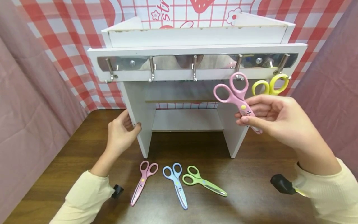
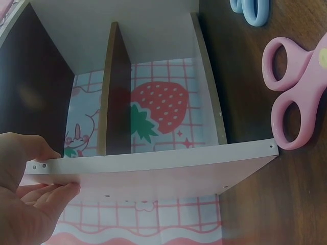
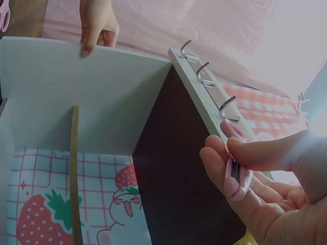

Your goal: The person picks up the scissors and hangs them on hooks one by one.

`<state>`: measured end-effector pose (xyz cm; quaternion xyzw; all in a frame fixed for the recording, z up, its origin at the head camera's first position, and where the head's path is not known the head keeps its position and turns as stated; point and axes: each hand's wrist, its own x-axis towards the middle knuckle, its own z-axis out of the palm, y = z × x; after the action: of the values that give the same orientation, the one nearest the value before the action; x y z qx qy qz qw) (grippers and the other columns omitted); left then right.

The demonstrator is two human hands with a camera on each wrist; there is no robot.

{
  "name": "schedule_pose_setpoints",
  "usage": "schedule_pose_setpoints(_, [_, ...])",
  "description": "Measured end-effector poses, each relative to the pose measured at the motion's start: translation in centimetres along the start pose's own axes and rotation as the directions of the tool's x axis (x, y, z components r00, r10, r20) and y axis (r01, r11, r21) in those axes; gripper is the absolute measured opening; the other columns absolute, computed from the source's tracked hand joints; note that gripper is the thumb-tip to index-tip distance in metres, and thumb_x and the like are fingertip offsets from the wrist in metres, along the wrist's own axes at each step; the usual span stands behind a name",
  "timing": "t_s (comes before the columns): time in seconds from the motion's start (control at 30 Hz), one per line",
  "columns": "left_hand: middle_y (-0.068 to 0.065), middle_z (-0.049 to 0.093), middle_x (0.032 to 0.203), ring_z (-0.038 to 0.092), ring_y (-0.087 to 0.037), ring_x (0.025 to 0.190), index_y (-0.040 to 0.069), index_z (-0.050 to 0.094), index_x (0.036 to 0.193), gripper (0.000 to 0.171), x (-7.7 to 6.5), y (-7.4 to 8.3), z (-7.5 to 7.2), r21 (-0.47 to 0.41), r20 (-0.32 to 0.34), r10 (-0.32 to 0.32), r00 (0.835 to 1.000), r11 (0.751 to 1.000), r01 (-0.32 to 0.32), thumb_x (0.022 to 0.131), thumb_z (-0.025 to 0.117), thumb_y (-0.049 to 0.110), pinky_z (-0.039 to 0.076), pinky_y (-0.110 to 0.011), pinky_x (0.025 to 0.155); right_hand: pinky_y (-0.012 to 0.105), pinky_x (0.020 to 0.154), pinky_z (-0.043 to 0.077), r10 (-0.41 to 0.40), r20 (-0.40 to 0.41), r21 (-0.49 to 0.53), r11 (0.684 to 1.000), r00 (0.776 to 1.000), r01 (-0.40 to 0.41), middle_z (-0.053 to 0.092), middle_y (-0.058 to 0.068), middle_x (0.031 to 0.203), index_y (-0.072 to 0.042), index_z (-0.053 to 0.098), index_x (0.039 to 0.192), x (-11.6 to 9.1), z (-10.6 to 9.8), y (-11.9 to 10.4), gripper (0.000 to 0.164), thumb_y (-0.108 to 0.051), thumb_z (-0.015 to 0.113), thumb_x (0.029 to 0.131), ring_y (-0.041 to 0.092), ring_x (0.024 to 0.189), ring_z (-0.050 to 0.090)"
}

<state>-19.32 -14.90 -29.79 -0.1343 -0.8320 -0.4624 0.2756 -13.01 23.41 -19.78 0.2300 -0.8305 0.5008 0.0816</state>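
Observation:
Pink scissors are pinched near the blades between thumb and fingers of my right hand. Their handles point up, and one loop overlaps the second hook from the right in the head view. Yellow scissors hang at the rightmost hook, partly hidden behind this hand. My left hand grips the front edge of the white shelf unit's left side panel, thumb on one face and fingers on the other. In the left wrist view, the thumb and fingers straddle that panel edge.
A metal strip with several hooks runs across the shelf front. On the brown table lie pink scissors, blue scissors and green scissors. A checked strawberry cloth hangs behind; pink curtains flank it.

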Motion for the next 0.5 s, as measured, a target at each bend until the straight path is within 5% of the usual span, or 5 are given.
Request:
schedule_pose_setpoints(0.23, [-0.029, 0.07, 0.104, 0.07, -0.037, 0.098, -0.006, 0.061, 0.118, 0.041, -0.02, 0.11, -0.02, -0.009, 0.006, -0.018, 1.0, 1.0, 0.018, 0.078, 0.062, -0.004, 0.06, -0.031, 0.083, 0.02, 0.04, 0.047, -0.013, 0.004, 0.125, 0.992, 1.0, 0.013, 0.078, -0.003, 0.085, -0.007, 0.065, 0.103, 0.09, 0.32, 0.71, 0.024, 0.007, 0.065, 0.084, 0.007, 0.073, 0.073])
schedule_pose_setpoints(0.5, [-0.029, 0.069, 0.106, 0.07, -0.038, 0.1, -0.006, 0.06, 0.119, 0.042, 0.0, 0.13, -0.07, -0.022, 0.009, -0.025, 1.0, 0.999, 0.025, 0.078, 0.062, -0.005, 0.06, -0.03, 0.084, 0.021, 0.047, 0.056, 0.009, -0.08, -0.032, 0.999, 0.997, -0.012, 0.077, -0.007, 0.085, -0.005, 0.064, 0.105, -0.39, 0.99, -0.17, 0.024, 0.001, 0.07, 0.082, 0.007, 0.076, 0.074])
